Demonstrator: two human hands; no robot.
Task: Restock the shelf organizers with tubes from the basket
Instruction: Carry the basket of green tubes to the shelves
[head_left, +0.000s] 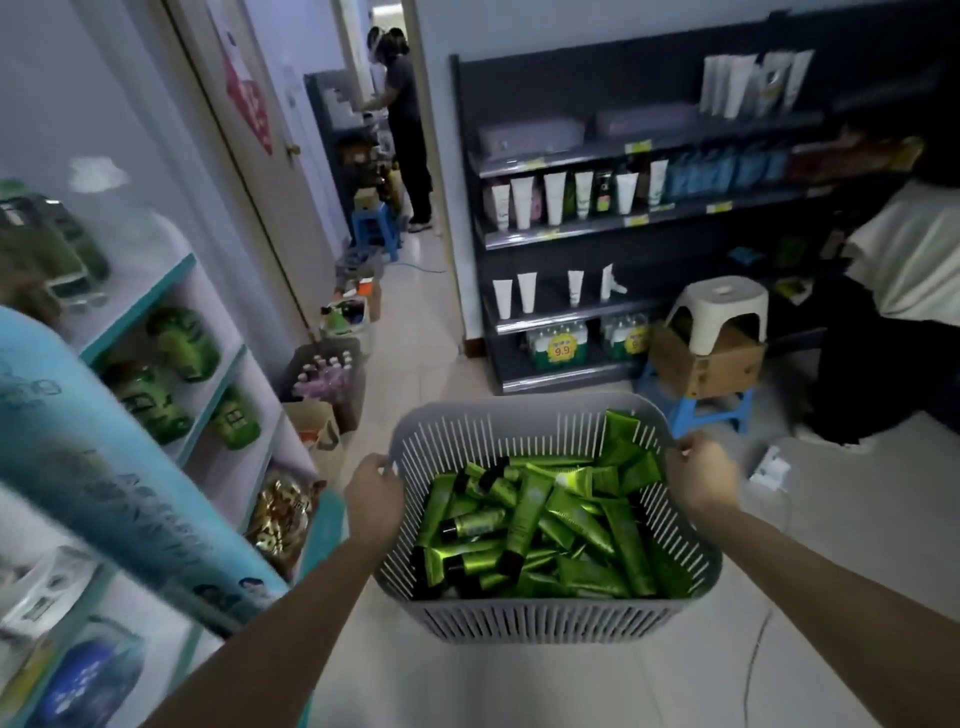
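A grey slotted plastic basket (545, 618) hangs in front of me above the tiled floor, held by both sides. It is full of several green tubes (535, 525) with black caps, lying in a loose heap. My left hand (375, 491) grips the basket's left rim. My right hand (702, 475) grips the right rim. Ahead stands a dark shelf unit (571, 228) with rows of white tubes and two clear organizers on its top shelf.
A teal-and-white shelf (156, 332) with green packs stands close on my left. Cardboard boxes (324, 384) of bottles line the left floor. A white stool on a box on a blue stool (711, 358) sits right of the dark shelf. A person (405, 130) stands in the far doorway.
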